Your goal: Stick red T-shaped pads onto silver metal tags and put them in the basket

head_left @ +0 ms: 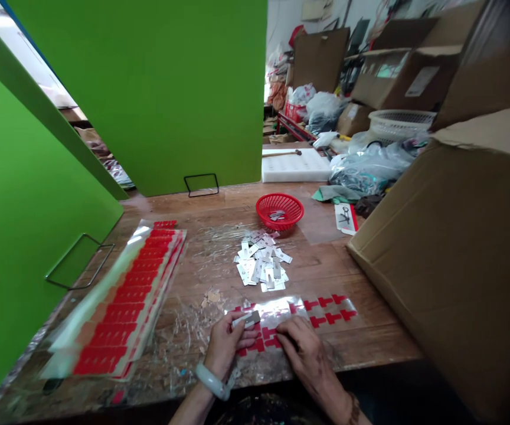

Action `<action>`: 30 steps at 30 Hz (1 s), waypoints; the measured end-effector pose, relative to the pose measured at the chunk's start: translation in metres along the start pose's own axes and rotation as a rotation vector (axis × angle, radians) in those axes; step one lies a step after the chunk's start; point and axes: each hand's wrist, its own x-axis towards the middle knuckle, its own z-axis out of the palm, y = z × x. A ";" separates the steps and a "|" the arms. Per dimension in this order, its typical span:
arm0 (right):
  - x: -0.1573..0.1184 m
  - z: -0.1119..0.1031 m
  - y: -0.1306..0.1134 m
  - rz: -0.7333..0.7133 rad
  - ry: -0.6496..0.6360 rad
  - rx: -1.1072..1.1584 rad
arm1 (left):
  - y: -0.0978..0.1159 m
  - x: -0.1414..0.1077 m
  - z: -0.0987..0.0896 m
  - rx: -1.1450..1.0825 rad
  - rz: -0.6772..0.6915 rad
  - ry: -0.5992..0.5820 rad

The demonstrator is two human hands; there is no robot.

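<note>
Between the thumb and fingers of my left hand (225,345) is a small flat metal plate (251,320), held above a clear sheet (277,308) that bears rows of red T-shaped stickers (333,319). My right hand (309,352) is on the sheet, its fingers bent and thumb drawn in at a red sticker (270,337). Whether anything is pinched in its fingertips is hidden. Beyond the hands lies a loose pile of similar metal plates (261,262). Behind the pile, a red plastic basket (280,203) has a few metal pieces in it.
Overlapping sheets of red stickers (122,307) lie at the left. Green panels (157,94) with wire stands (202,185) border the table's back and left. A large cardboard box (450,236) hems in the right side. A white block (294,166) and plastic bags (370,168) sit behind.
</note>
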 end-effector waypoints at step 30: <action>-0.001 -0.050 0.045 0.185 0.421 0.032 | -0.003 0.011 -0.008 -0.112 0.023 0.086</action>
